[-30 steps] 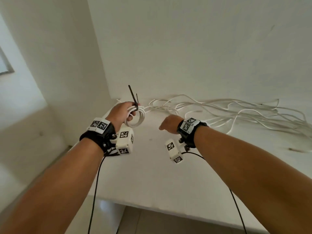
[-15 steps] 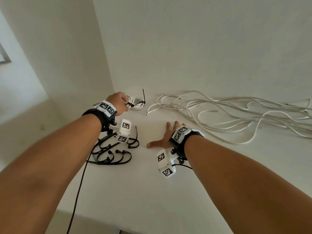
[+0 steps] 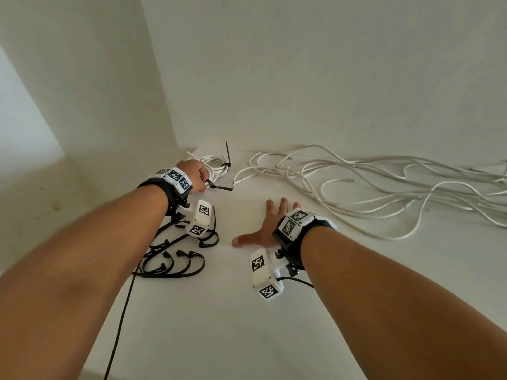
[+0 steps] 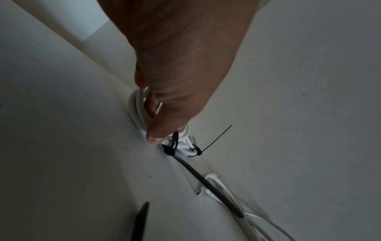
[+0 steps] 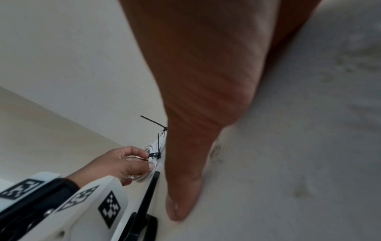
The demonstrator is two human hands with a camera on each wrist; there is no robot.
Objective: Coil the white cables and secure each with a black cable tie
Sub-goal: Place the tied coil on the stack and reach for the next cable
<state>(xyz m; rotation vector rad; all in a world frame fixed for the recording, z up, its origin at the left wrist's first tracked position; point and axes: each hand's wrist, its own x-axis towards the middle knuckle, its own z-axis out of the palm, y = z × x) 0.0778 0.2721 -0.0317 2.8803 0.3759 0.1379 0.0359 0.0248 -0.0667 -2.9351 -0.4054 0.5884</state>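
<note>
My left hand (image 3: 201, 182) grips a small coiled white cable (image 3: 216, 168) that lies on the white table (image 3: 219, 311) near the back left corner. Two black cable ties bind this coil: one (image 3: 227, 163) with its tail sticking up, and one (image 3: 222, 188) beside my fingertips with its tail lying on the table. In the left wrist view my thumb presses on the coil (image 4: 135, 107) right by a tie (image 4: 174, 144). My right hand (image 3: 260, 229) lies flat on the table with its fingers spread and holds nothing. Several loose white cables (image 3: 343, 185) sprawl across the back right.
A heap of several loose black cable ties (image 3: 175, 259) lies under my left wrist. White walls close off the back and the left side. The table's front edge runs along the bottom left, and a black wrist-camera lead (image 3: 120, 319) hangs over it.
My left hand has brought the tied coil down from mid-air to the table's back left. My right hand has spread its fingers and settled flat on the table.
</note>
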